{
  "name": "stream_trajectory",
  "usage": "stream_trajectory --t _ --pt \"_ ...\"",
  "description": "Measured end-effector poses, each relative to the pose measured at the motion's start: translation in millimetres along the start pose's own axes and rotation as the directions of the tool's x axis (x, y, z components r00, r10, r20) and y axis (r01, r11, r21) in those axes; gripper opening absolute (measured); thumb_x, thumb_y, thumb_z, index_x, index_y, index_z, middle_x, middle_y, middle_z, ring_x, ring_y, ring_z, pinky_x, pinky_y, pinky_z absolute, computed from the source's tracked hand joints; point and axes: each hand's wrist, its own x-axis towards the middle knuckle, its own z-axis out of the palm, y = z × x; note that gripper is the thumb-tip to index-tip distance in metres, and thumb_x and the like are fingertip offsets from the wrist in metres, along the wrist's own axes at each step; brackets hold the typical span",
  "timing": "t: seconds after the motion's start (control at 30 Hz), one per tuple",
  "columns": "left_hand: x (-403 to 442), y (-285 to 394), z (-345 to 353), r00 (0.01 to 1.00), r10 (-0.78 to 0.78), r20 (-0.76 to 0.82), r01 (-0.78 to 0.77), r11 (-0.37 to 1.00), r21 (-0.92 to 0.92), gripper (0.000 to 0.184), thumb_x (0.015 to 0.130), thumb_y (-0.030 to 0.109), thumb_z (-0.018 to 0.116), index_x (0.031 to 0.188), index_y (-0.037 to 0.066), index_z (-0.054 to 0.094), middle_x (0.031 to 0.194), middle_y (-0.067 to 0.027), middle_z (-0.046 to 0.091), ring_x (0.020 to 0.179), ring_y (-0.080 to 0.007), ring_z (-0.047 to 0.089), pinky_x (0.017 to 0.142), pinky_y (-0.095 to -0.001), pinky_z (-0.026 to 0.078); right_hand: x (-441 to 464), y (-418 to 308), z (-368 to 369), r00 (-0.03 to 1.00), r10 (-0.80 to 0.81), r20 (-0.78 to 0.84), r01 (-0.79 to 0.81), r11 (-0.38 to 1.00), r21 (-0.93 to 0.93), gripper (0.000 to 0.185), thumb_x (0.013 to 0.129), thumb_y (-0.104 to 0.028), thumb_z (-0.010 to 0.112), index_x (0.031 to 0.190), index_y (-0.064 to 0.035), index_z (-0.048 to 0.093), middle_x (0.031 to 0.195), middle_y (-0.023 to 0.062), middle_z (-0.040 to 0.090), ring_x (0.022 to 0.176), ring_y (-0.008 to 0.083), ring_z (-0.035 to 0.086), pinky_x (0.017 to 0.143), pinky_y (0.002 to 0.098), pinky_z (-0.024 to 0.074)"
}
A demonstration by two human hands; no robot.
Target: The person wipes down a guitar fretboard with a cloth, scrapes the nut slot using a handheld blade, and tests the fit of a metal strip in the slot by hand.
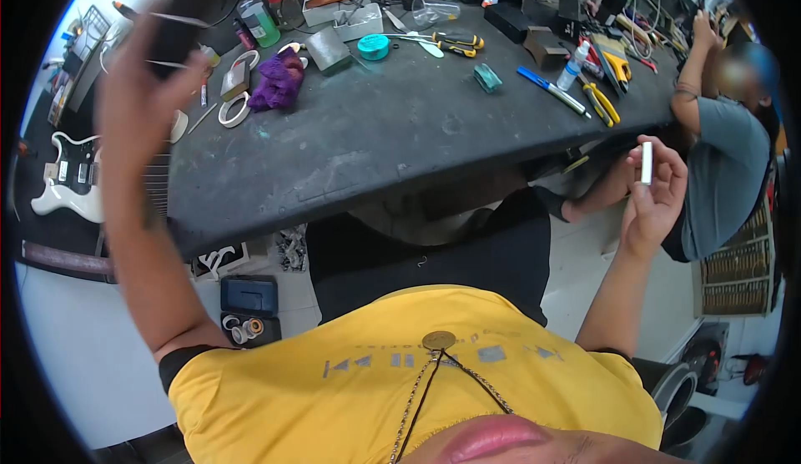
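My left hand (142, 105) is raised over the left end of the workbench, blurred by motion. Its fingers are around a dark, blurred object (179, 26) whose kind I cannot make out. In front of the bench's right edge, my right hand (655, 193) pinches a small white bar (647, 163), held upright between thumb and fingers. Nearest to that hand on the bench are yellow-handled pliers (601, 103) and a blue marker (542, 84). A purple cloth (278, 78) and a roll of white tape (234, 110) lie beside my left hand.
The dark workbench (350, 143) carries a turquoise container (373, 46), a metal block (329, 50) and a green bottle (260, 22). Tools clutter its far side. A white guitar body (71, 179) lies at left. Another person (730, 138) sits at right.
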Motion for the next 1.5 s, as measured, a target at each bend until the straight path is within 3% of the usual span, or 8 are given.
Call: stream_trajectory --t 0.2,0.37,0.57,0.8,0.97,1.07,1.27,1.5 --pt "52 57 -129 0.829 0.219 -0.514 -0.321 0.94 -0.118 0.054 0.093 0.005 0.085 0.14 -0.007 0.059 0.118 -0.0229 0.074 0.086 -0.0282 0.077 0.061 -0.0359 0.065 -16 13 17 0.991 0.131 -0.038 -0.124 0.982 0.141 0.041 0.097 0.005 0.071 0.138 0.0032 0.069 0.156 0.0197 0.057 0.121 0.0241 0.071 0.108 0.0405 0.0575" --pt "50 25 -199 0.675 0.01 -0.738 -0.391 0.853 -0.346 0.026 0.101 0.008 0.082 0.118 -0.006 0.068 0.104 -0.0159 0.071 0.082 -0.0274 0.072 0.072 -0.0428 0.061 -35 54 50 0.67 0.736 0.1 -0.585 0.441 0.681 0.039 0.086 0.017 0.049 0.118 0.0033 0.067 0.131 0.0205 0.067 0.091 0.0222 0.066 0.082 0.0357 0.0589" --pt "-43 -180 -201 0.736 -0.404 -0.543 0.015 0.812 -0.583 0.023 0.113 0.02 0.068 0.118 -0.003 0.071 0.109 -0.0146 0.075 0.102 -0.0283 0.075 0.092 -0.045 0.063 -39 49 97 0.781 0.587 0.212 -0.618 0.775 0.132 0.043 0.09 0.0 0.076 0.131 -0.0074 0.065 0.116 0.0038 0.057 0.084 0.0091 0.05 0.077 0.0266 0.0453" --pt "-176 -228 27 0.346 -0.937 -0.039 0.056 0.062 -0.997 0.024 0.122 0.018 0.053 0.108 0.001 0.062 0.099 -0.0146 0.068 0.109 -0.0382 0.073 0.11 -0.062 0.059 -23 55 115 0.852 0.45 0.269 -0.274 0.819 -0.504 0.079 0.082 -0.021 0.094 0.152 -0.0099 0.06 0.108 0.0077 0.058 0.098 0.0211 0.059 0.089 0.0356 0.0537" --pt "-225 -256 101 0.35 -0.915 0.201 0.124 -0.167 -0.978 0.025 0.124 0.021 0.05 0.119 -0.001 0.061 0.125 -0.0219 0.074 0.124 -0.0466 0.072 0.117 -0.0655 0.055 47 92 102 0.739 0.618 0.269 -0.378 0.71 -0.594 0.053 0.091 -0.028 0.09 0.136 -0.0065 0.072 0.091 0.0035 0.062 0.086 0.0146 0.061 0.087 0.0353 0.0552" --pt "-226 -241 109 0.29 -0.887 0.36 0.085 -0.351 -0.933 0.024 0.123 0.021 0.053 0.129 0.0 0.064 0.127 -0.0196 0.075 0.124 -0.0398 0.074 0.116 -0.0627 0.056 98 142 123 0.856 0.477 0.198 -0.151 0.598 -0.787 0.054 0.094 -0.048 0.088 0.122 -0.003 0.08 0.099 0.0163 0.081 0.098 0.0273 0.078 0.091 0.0406 0.0616" --pt "-233 -218 127 0.339 -0.841 0.423 0.168 -0.388 -0.906 0.023 0.119 0.016 0.064 0.133 -0.002 0.065 0.132 -0.0196 0.077 0.126 -0.0369 0.075 0.12 -0.0645 0.056 158 163 190 0.666 0.655 0.356 0.14 0.36 -0.923 0.058 0.085 -0.049 0.088 0.122 -0.0049 0.084 0.12 0.0197 0.084 0.115 0.0366 0.081 0.1 0.047 0.0627" --pt "-195 -119 162 0.388 -0.761 0.52 0.262 -0.45 -0.854 0.033 0.118 0.019 0.065 0.139 -0.007 0.062 0.141 -0.024 0.068 0.135 -0.0456 0.067 0.123 -0.0705 0.052 164 176 277 0.601 0.363 0.712 0.425 0.609 -0.67 0.053 0.093 -0.034 0.086 0.134 -0.0027 0.076 0.128 0.0238 0.081 0.118 0.0412 0.077 0.101 0.0468 0.0598"
